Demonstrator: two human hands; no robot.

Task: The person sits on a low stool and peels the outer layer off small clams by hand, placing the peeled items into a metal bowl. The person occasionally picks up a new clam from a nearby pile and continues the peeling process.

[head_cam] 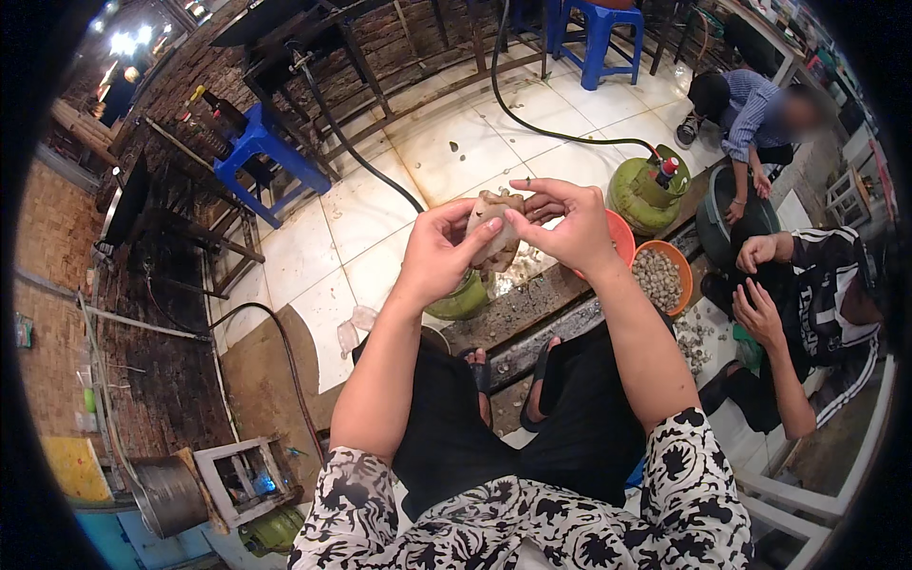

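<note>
My left hand (442, 249) pinches a pale, soft, brown-edged piece (491, 231) between thumb and fingers, above the space between my knees. It may be squid, but the picture does not settle it. At the piece's right edge my right hand (570, 217) grips with the thumb in front, its index finger stretched out over the top. A small dark bit clings near that fingertip. Below the hands, partly hidden, is a green gas cylinder (456, 303). Behind my right wrist stands a red bowl (621, 239), its inside mostly covered.
An orange bowl (688, 285) holds small shellfish (655, 274); more shells (690, 345) lie on the floor. Another green gas cylinder (634, 203) has a black hose (541, 132). Two people sit at right, one reaching into a dark tub (705, 214). Blue stools (267, 153) stand farther off.
</note>
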